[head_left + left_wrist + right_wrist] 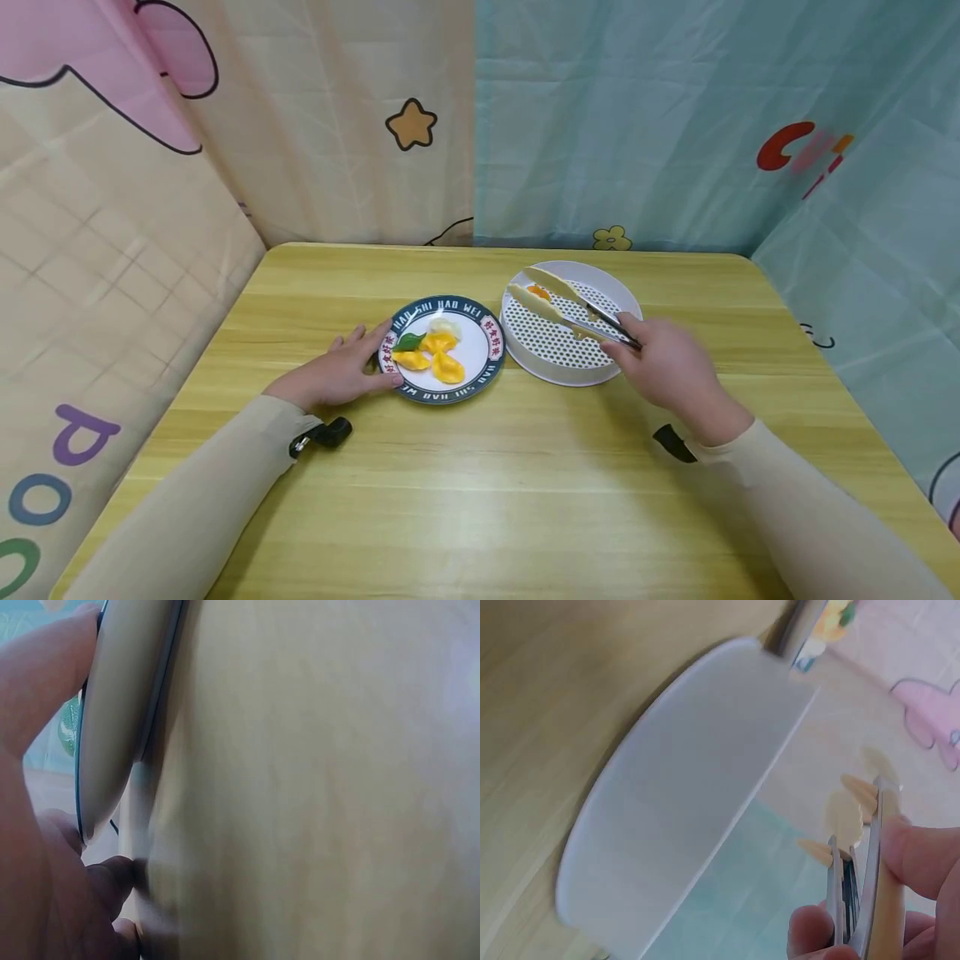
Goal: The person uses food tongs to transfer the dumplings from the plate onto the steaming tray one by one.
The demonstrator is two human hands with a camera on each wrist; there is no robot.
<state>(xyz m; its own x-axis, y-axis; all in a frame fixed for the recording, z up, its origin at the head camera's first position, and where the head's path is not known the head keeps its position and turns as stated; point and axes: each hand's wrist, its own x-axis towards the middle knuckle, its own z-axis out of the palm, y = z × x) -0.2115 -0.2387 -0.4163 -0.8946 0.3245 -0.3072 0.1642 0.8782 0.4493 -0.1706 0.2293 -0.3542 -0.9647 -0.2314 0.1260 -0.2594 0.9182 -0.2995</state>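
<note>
My left hand [341, 371] rests against the left rim of a round plate [480, 342], thumb and fingers spread along its edge. On the plate lie yellow dumpling-like pieces [448, 367], a green leaf-shaped piece [409, 342] and a pale whitish piece [444, 326]. My right hand [671, 367] grips metal tongs [600, 325] with cream-coloured, scalloped tips. Those tips stand apart over a white round steamer tray [570, 373] with a perforated base. An orange piece [538, 292] shows near them inside the tray; the tongs partly hide small brownish bits [581, 333].
Plate and tray stand side by side on a wood-grain table [480, 500], toward its far half. Printed curtains [637, 125] enclose the back and sides. Black wrist straps [330, 433] sit on both forearms.
</note>
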